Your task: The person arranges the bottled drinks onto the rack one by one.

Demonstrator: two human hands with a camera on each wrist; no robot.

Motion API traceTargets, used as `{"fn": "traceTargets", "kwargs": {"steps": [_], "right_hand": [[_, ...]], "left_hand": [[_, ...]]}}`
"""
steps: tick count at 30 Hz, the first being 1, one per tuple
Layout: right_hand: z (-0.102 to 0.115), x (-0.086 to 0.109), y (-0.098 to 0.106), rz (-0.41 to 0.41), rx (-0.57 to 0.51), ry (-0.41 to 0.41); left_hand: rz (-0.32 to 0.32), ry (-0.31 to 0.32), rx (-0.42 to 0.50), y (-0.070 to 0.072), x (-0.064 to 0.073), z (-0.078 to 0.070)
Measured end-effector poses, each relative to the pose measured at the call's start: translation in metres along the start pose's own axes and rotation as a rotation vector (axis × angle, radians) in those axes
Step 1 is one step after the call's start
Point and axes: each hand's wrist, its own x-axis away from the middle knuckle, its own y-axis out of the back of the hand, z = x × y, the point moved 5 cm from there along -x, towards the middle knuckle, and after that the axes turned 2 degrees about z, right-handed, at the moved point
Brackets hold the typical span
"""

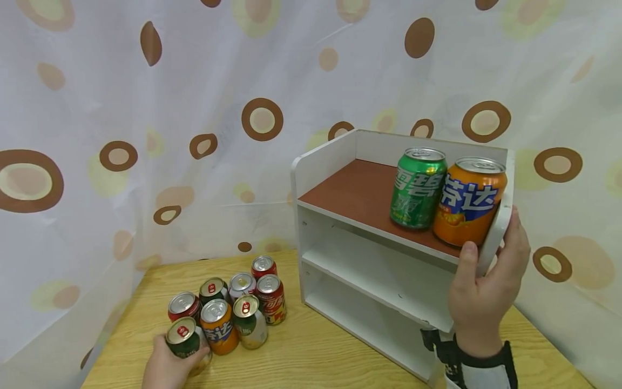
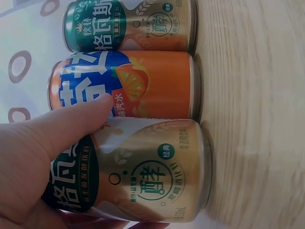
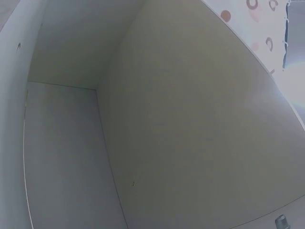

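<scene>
My left hand (image 1: 170, 363) grips a green-and-gold kvass can (image 1: 187, 340) at the near left of the can group, thumb across its front; in the left wrist view this kvass can (image 2: 152, 171) stands on the wooden table. Right beside it is an orange Fanta can (image 1: 220, 327), then a second green-and-gold can (image 1: 250, 322). At the right, my right hand (image 1: 491, 281) holds the side panel of a white shelf (image 1: 374, 265), thumb at the front edge and fingers round the outside. A green Sprite can (image 1: 419, 189) and an orange Fanta can (image 1: 470, 202) stand on its brown top.
Behind the front cans are several more, including red cola cans (image 1: 271, 300) and a pale can (image 1: 242, 285). The wooden table (image 1: 311, 356) carries both cans and shelf. A patterned curtain (image 1: 218, 108) hangs behind. The right wrist view looks into the shelf's compartment (image 3: 167, 119).
</scene>
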Motion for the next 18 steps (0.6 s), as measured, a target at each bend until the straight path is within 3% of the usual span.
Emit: {"fn": "traceTargets", "kwargs": {"steps": [18], "right_hand": [[-0.0018,-0.0003,-0.0007,-0.012,-0.020,-0.014]], "left_hand": [[-0.052,-0.014,-0.012,-0.0007,-0.0011,0.0045]]}}
